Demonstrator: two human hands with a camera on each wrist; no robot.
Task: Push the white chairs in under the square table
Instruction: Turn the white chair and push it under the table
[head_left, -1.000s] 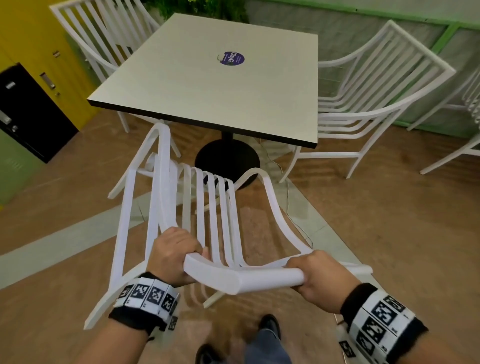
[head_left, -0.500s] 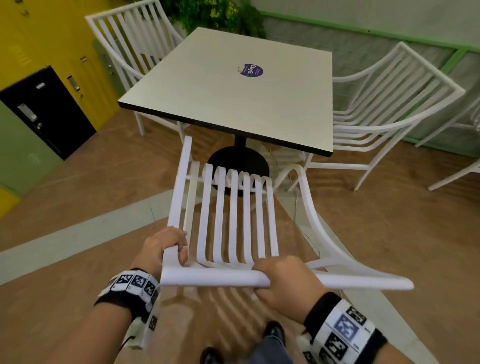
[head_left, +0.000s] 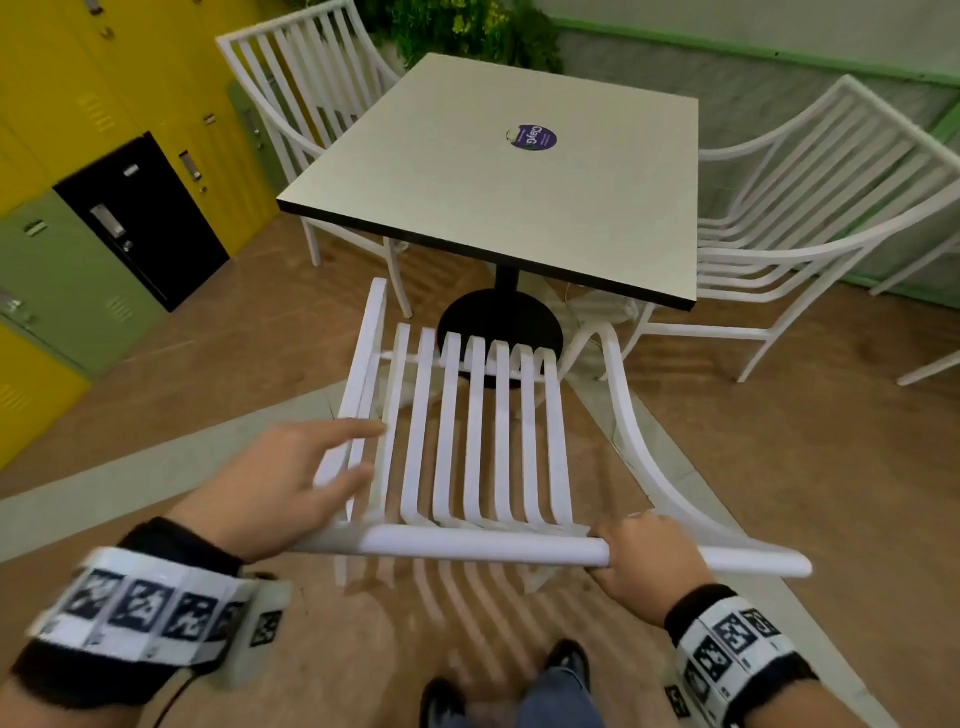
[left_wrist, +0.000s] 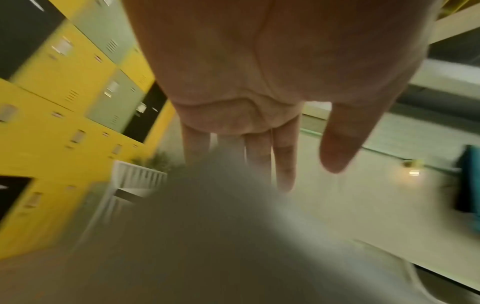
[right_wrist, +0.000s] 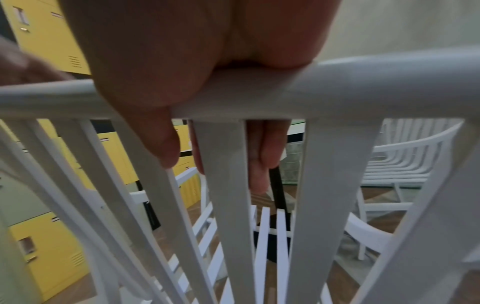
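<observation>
The nearest white slatted chair (head_left: 475, 431) stands in front of me, its seat facing the square table (head_left: 467, 176) and short of the table's near edge. My right hand (head_left: 641, 551) grips the right part of its top rail (head_left: 467, 545); in the right wrist view its fingers (right_wrist: 262, 156) curl round the top rail (right_wrist: 363, 86). My left hand (head_left: 363, 452) is off the rail, fingers straight, over the chair's left armrest (head_left: 371, 332); whether it touches is unclear. The left wrist view shows its flat palm and straight fingers (left_wrist: 284, 160).
A second white chair (head_left: 306, 98) sits at the table's far left side and a third (head_left: 810, 218) at its right. The table's black round base (head_left: 498, 319) lies just beyond the near chair. Yellow, green and black lockers (head_left: 104, 182) line the left wall.
My left hand has let go of the top rail and opened, moving forward over the left armrest. The chair has swung round to face the table squarely; my right hand keeps its grip.
</observation>
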